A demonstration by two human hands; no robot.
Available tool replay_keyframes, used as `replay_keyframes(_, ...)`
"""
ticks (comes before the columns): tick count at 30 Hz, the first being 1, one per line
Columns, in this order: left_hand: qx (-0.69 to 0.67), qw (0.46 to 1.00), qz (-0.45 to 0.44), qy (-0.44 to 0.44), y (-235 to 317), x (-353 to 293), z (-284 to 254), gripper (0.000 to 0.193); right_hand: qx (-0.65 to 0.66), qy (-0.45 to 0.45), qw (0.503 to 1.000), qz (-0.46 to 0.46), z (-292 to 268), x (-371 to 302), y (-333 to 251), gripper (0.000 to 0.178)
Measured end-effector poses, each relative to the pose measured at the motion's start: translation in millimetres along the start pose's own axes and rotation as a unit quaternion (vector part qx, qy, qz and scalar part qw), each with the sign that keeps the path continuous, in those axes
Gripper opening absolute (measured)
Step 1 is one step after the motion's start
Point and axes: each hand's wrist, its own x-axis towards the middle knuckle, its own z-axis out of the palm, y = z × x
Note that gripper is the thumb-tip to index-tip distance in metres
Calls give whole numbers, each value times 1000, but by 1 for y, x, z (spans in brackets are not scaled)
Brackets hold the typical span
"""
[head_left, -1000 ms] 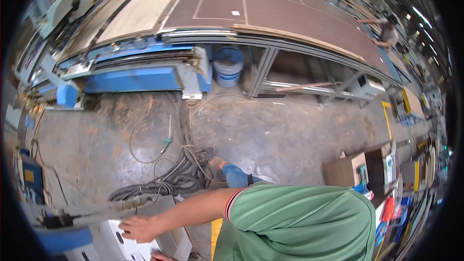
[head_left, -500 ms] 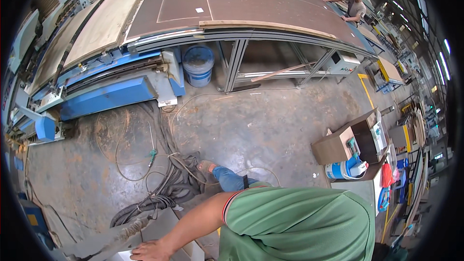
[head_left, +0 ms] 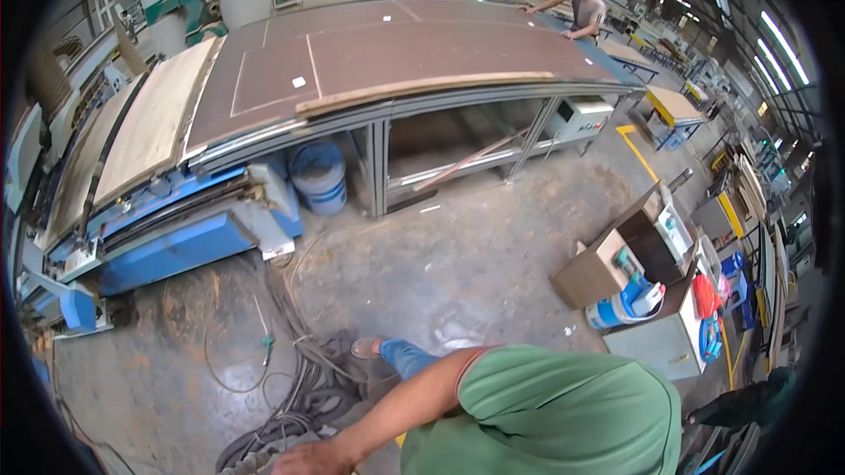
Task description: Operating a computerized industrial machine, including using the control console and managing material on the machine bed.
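My left hand (head_left: pixel 310 458) is low in the head view, partly cut off by the lower edge and blurred, at the end of a bare forearm from a green sleeve (head_left: pixel 546 396). Its fingers do not show well enough to tell what they touch. Just beside it lie a greyish hose end (head_left: pixel 249 461) and a heap of dark hoses (head_left: pixel 304 413). My right hand is out of view.
A long table with a brown panel (head_left: pixel 378 57) runs across the back; another person (head_left: pixel 585 8) leans on its far right end. A blue bucket (head_left: pixel 319 177) stands beneath. Cabinets (head_left: pixel 588 277) with a paint pail (head_left: pixel 607 310) stand right. An air hose (head_left: pixel 216 360) crosses the floor.
The view has turned, so the table sits lower and further left and more of the hall shows. My left hand has shifted right in the picture, and the pale box under it has left view.
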Motion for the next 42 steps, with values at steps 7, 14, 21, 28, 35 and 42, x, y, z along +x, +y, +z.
replay_keyframes(7, -89, 995, -39, -10, -13, -5, 10, 40, -38, -186, 952, 239, -102, -84, -20, 46)
replay_keyframes(14, -28, 999, -35, 29, -6, -12, 17, 42, -117, -196, 916, 331, -207, -167, -2, 38)
replay_keyframes(21, -1, 996, -68, 63, -9, -19, 28, 35, -154, -125, 745, 637, -339, -313, -18, 38)
replay_keyframes(28, 4, 992, -89, 84, 4, -16, 29, 35, -132, -104, 515, 841, -380, -457, -102, 46)
replay_keyframes(35, -27, 986, -74, 144, 43, -7, 12, 35, -88, -73, 571, 813, -334, -449, -92, 43)
replay_keyframes(42, 16, 990, -90, 109, -24, -22, 53, 37, -107, -76, 658, 741, -324, -420, -37, 40)
